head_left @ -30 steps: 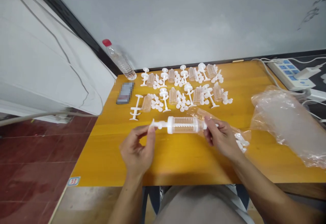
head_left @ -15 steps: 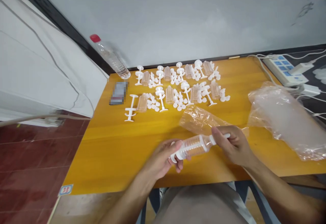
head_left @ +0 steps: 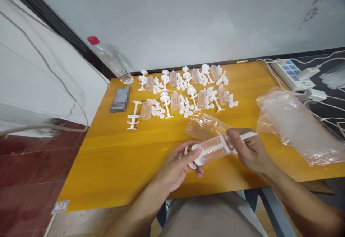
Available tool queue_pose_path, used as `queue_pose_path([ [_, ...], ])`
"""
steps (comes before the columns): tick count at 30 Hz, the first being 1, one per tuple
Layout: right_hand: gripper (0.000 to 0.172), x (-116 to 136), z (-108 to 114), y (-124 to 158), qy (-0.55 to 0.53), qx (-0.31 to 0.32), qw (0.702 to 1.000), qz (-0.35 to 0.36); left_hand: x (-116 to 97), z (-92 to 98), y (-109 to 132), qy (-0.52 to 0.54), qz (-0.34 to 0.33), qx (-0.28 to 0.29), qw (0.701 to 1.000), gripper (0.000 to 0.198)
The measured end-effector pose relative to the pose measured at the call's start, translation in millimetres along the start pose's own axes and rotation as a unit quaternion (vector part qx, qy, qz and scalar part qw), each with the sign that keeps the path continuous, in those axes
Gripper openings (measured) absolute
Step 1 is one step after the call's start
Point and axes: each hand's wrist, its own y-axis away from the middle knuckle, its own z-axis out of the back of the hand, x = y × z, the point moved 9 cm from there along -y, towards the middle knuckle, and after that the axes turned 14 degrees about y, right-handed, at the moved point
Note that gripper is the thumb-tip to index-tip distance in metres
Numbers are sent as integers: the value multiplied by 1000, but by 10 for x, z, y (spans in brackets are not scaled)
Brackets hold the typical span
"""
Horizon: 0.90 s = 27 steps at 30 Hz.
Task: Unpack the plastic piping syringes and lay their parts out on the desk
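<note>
A clear ribbed plastic syringe (head_left: 212,148) with a white plunger and white end pieces lies tilted across my two hands above the table. Its flanged plunger end is in my left hand (head_left: 183,163), with fingers and thumb wrapped round it. My right hand (head_left: 249,150) closes round the narrow nozzle end, and a white pointed piece (head_left: 248,135) sticks out beyond its fingers. What the right fingertips press on is partly hidden. Behind the hands lie two rows of white plungers (head_left: 167,105), clear barrels (head_left: 175,101) and clusters of small white nozzles (head_left: 185,106).
An open clear plastic bag (head_left: 201,125) lies just behind the syringe. A larger bag (head_left: 296,125) is to the right, near a power strip (head_left: 292,75) with cables. A phone (head_left: 120,98) and a red-capped bottle (head_left: 113,62) stand at the back left of the yellow table (head_left: 107,168).
My right hand has shifted its grip at the nozzle end, and more of the white pointed piece now shows. The view has swung slightly right. My left hand still holds the plunger end.
</note>
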Motion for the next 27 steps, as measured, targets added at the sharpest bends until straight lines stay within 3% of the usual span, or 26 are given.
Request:
queue_pose_path([
  [2,55,64,29,-11,4,24,999,30,97,2,-22,39,43,11,998,58],
  [3,51,46,53,-17,-4,29,999,20,52,19,-33,13,19,8,1000,55],
  [5,48,-54,123,-23,-30,18,999,-33,-245,20,-4,-109,-129,-6,986,40],
  [7,52,-155,160,-14,-45,16,995,-84,-570,-120,133,-250,-295,1,922,34],
  [9,59,-196,130,-1,-43,51,992,-105,-724,-256,236,-327,-371,16,869,32],
  [10,62,-196,112,6,-36,72,991,-106,-735,-260,224,-336,-359,14,870,32],
  [12,59,-136,126,4,-9,88,993,-73,-646,-135,112,-287,-262,-7,921,35],
  [14,43,7,196,-8,39,72,997,1,-417,47,-4,-160,-123,-26,979,41],
  [15,29,94,227,-8,65,63,995,46,-280,107,-40,-89,-55,-25,994,45],
  [17,3,249,243,8,94,63,986,125,-60,156,-70,11,48,-5,999,52],
  [19,18,318,229,11,89,75,980,162,4,178,-74,30,83,14,996,56],
  [20,25,311,241,-5,76,71,982,157,-55,198,-79,7,59,13,998,54],
  [22,32,212,254,-59,41,65,991,108,-352,214,-65,-97,-69,-5,993,45],
  [25,17,-29,193,-117,12,102,995,-8,-825,12,72,-274,-277,3,921,36],
  [27,28,-112,179,-140,9,121,991,-52,-933,-66,81,-313,-303,6,900,34],
])
